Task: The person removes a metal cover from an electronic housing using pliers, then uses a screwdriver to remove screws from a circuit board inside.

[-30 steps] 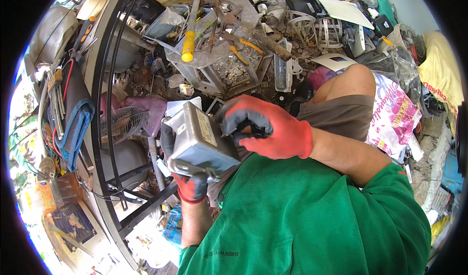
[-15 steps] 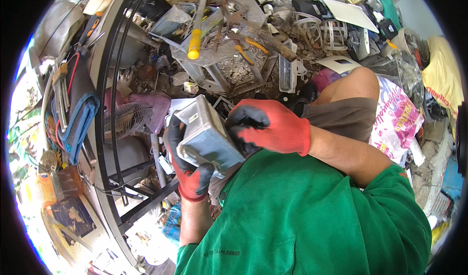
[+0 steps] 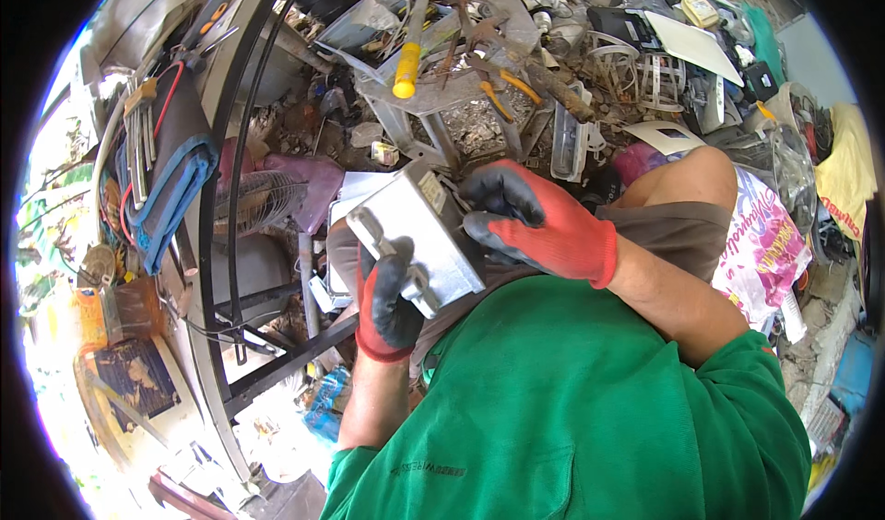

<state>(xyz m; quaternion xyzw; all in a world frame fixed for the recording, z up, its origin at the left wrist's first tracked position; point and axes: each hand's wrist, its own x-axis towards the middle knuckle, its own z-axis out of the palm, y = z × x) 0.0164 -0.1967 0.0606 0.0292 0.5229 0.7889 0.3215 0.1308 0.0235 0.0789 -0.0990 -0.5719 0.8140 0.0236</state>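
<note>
A dark metal rack (image 3: 292, 365) stands left of the left-hand fingers, its lowest bar near that wrist. Beyond the fingers of both hands is a low bench (image 3: 426, 103) with worn tools lying across it. A white-and-pink plastic bag (image 3: 770, 253) sits to the right of the right-hand fingers, past the bare knee. Left of the left-hand fingers, behind the rack, is a wire fan cage (image 3: 263, 202). The gloved left hand (image 3: 392, 303) grasps a silver metal box (image 3: 419, 239) — tilted, thumb over its near face, the other fingers partly hidden. The gloved right hand (image 3: 544, 225) has its fingers curled just beside the box's right side; whether they touch it, I cannot tell. Ahead of the right-hand fingers, orange-handled pliers (image 3: 496, 102) lie on the bench.
</note>
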